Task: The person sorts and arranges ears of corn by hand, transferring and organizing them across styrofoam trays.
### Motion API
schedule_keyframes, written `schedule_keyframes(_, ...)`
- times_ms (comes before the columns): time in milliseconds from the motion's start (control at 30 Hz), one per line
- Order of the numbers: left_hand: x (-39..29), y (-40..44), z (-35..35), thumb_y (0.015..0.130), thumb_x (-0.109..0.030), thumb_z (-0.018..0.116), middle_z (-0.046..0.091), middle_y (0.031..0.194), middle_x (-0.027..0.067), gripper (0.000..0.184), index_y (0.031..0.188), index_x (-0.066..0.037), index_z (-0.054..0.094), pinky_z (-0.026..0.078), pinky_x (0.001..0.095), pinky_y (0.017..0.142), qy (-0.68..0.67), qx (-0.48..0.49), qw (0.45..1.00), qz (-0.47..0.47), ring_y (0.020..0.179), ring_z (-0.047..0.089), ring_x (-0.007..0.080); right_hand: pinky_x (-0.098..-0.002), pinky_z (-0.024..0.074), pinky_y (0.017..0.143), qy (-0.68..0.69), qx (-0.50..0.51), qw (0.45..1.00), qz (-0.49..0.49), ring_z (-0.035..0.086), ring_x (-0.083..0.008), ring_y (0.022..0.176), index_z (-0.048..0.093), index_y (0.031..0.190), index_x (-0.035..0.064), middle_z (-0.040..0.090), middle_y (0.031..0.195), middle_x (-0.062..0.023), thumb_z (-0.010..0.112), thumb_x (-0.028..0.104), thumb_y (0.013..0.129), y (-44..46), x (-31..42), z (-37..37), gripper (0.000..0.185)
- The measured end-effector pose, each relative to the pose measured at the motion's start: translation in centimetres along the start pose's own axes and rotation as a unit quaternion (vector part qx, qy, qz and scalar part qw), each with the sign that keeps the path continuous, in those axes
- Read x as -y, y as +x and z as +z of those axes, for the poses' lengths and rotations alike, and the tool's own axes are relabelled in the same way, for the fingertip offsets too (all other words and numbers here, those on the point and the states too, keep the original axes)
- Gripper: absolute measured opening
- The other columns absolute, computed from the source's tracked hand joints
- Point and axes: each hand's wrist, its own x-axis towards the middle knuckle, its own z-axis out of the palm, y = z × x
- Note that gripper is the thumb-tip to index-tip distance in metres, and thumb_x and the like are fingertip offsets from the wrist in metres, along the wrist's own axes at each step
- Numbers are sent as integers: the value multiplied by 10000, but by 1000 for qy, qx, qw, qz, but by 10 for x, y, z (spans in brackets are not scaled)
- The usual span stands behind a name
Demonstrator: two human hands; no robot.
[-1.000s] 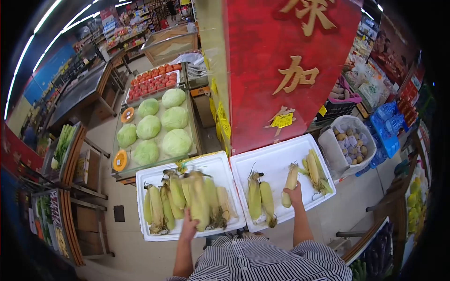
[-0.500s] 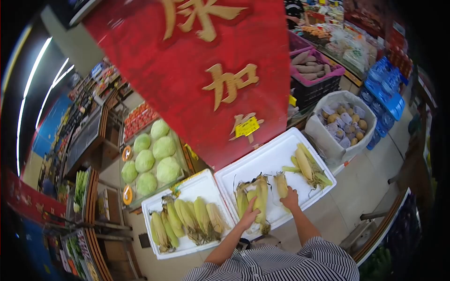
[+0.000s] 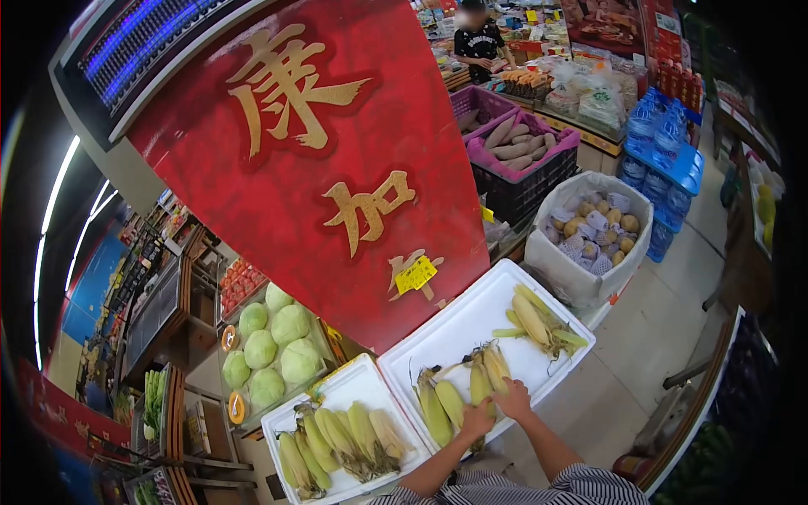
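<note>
Inside the right white foam tray [image 3: 438,332], ears of corn in green husks lie side by side. My left hand [image 3: 478,418] is closed around the lower end of a husked ear of corn [image 3: 480,385]. Close beside it, my right hand [image 3: 512,401] grips the bottom of a paler ear of corn [image 3: 496,367]; its fingertips are partly hidden. Two more green ears [image 3: 433,411] rest left of my hands. A separate bunch of corn [image 3: 532,320] lies at the tray's far right end.
A second foam tray [image 3: 273,425] on the left holds several corn ears. Behind it sit cabbages [image 3: 291,323]. A red sign panel [image 3: 337,143] rises behind the trays. To the right stand a potato bag [image 3: 562,268], root vegetable crates [image 3: 534,181] and bottled water [image 3: 665,168]. A person [image 3: 480,42] stands far back.
My hands have come closer together. The paler ear that my right hand touches now lies against the ear by my left hand. The ears at left are spread out more, and the camera view has shifted.
</note>
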Motion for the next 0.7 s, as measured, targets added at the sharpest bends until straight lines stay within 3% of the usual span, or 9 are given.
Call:
schedule_keyframes(67,10,3,18,780,-327,645,490,1136,379,631,1361,-210,427,374,507,987,34,13,999,-32,1119,424,524,-558,381,947,-21,29,999,9,430,-414,1178,484,1333,209,413,1301,-232,690,490,739,-6,12,-6,689)
schedule_keyframes(167,-14,-34,-14,793,-317,644,544,1092,332,557,1297,-126,503,405,482,959,74,1,997,23,1118,471,475,-561,382,950,-69,49,996,6,420,-437,1177,494,1328,242,370,1333,-241,705,487,721,-9,17,-5,687)
schedule_keyframes(267,31,-44,-24,803,-306,649,585,1070,265,473,1180,-29,583,427,443,941,-18,13,995,100,1092,525,402,-560,380,955,-77,43,996,0,416,-452,1170,508,1315,251,362,1334,-246,723,462,708,-11,19,-2,678)
schedule_keyframes(333,46,-87,-65,801,-291,666,611,1035,221,411,1062,23,626,437,413,932,-142,-116,979,91,1045,561,367,-554,383,957,-79,24,997,-11,410,-458,1176,507,1315,237,366,1334,-250,730,439,705,-12,18,2,680)
schedule_keyframes(400,78,-118,-105,790,-276,680,610,1014,235,384,1039,11,626,437,425,923,-167,-226,959,36,1043,559,374,-549,383,960,-80,3,997,-23,405,-461,1181,504,1316,203,370,1335,-256,739,414,703,-16,18,7,690)
schedule_keyframes(467,116,-155,-148,787,-253,681,604,1029,233,349,1007,12,626,441,443,899,-96,-312,945,21,1008,564,376,-544,379,964,-85,-23,995,-41,403,-462,1184,498,1315,149,375,1336,-264,750,387,699,-17,17,7,707)
schedule_keyframes(533,167,-187,-178,765,-234,700,612,1000,210,315,974,-6,639,447,400,900,8,-374,925,-70,1018,569,342,-531,364,983,-86,-111,987,-83,400,-456,1191,487,1301,86,380,1334,-272,758,325,703,-22,11,11,699)
schedule_keyframes(600,208,-221,-206,764,-309,694,553,1139,256,453,1095,-16,597,393,510,925,79,-415,894,-146,1060,501,416,-517,352,997,-85,-187,973,-102,402,-445,1191,481,1278,39,388,1327,-270,759,257,707,-26,13,19,671)
schedule_keyframes(700,241,-257,-229,731,-352,716,414,1308,276,607,1224,-54,526,362,556,942,83,-415,830,-363,1173,390,453,-496,343,1002,-71,-262,957,-100,411,-419,1176,481,1234,6,413,1296,-249,747,159,716,-39,35,29,602)
